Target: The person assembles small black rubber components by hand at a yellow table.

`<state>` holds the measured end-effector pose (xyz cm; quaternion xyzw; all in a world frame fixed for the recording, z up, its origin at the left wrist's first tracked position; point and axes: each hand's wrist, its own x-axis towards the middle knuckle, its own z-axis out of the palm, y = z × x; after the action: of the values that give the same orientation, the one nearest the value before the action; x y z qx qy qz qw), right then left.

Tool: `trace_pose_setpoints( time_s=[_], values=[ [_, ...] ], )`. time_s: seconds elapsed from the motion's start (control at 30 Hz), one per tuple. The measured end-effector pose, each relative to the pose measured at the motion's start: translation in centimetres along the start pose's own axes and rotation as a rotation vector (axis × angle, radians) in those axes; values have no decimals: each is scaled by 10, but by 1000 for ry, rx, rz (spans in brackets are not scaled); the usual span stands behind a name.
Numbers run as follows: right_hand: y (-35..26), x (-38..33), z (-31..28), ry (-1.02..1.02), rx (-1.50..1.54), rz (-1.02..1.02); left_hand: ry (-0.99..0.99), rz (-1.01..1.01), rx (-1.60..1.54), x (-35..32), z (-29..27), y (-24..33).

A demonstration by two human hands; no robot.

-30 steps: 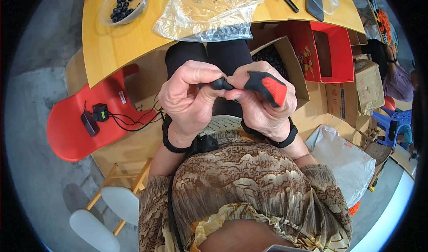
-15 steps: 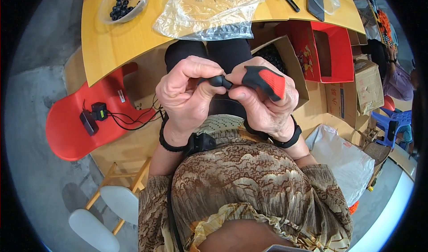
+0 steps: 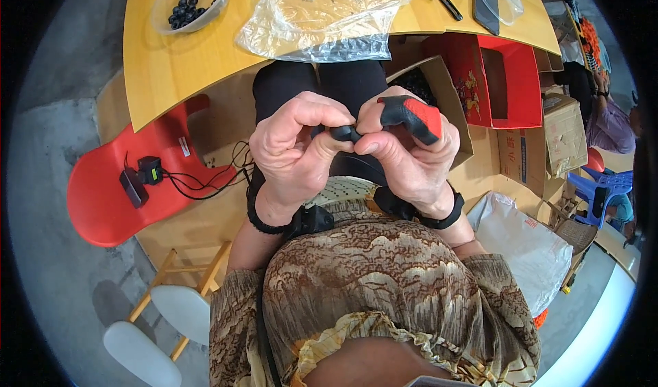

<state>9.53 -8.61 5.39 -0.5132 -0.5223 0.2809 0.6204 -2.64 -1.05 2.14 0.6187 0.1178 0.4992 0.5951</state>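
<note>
Yellow tabletop (image 3: 171, 72) curved above the person's lap, carrying a clear bowl of small black pieces (image 3: 190, 2) and a crumpled plastic bag (image 3: 322, 10). Both hands met over the knees: the left hand (image 3: 291, 154) was curled, its fingertips pinching a small black piece (image 3: 341, 133), while the right hand (image 3: 411, 154) was closed around a red-and-black tool (image 3: 411, 114) touching that piece. The step seemed to be fitting or pressing the piece; the next move would likely need steady alignment.
</note>
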Motion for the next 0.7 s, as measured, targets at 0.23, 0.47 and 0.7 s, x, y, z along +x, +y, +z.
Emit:
trace_pose_setpoints(
  time_s=[0.23, 0.47, 0.7],
  values=[
    [1, 1, 5, 44, -158, -120, 53, -105, -52, -2, 2, 1],
    [2, 9, -7, -143, -275, -122, 8, -115, 29, -2, -3, 0],
    [1, 4, 5, -31, 34, 44, 95, -84, -99, 1, -1, -3]
  ],
)
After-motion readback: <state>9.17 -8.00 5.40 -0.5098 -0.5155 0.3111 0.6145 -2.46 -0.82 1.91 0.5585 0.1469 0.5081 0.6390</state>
